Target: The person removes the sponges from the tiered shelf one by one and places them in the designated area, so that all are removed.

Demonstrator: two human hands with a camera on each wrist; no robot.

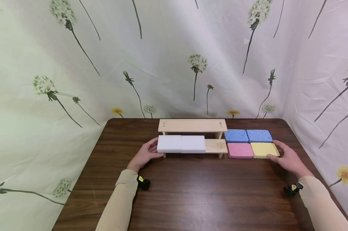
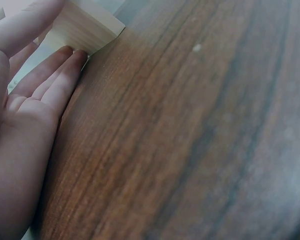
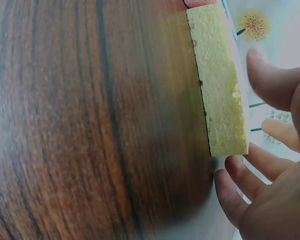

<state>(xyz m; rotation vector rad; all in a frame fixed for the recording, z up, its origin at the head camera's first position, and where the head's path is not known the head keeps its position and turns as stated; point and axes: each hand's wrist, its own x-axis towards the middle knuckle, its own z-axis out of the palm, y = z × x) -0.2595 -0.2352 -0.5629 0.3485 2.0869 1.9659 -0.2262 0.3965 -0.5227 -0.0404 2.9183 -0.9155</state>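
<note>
Though contact's unclear, right hand [image 1: 288, 159] flanks sponge [image 1: 264, 149] edge.

The dark brown wood-grain tabletop [image 1: 191, 192] has rounded far corners. Near its far edge stands a pale two-tier wooden shelf [image 1: 192, 125], with two white rectangular blocks [image 1: 169, 143] side by side at the left of its lower tier. Just right of the shelf, four sponges lie flat: two speckled blue sponges [image 1: 259, 136] behind, a pink sponge [image 1: 240, 150] and a yellow sponge [image 1: 264, 150] in front.
</note>
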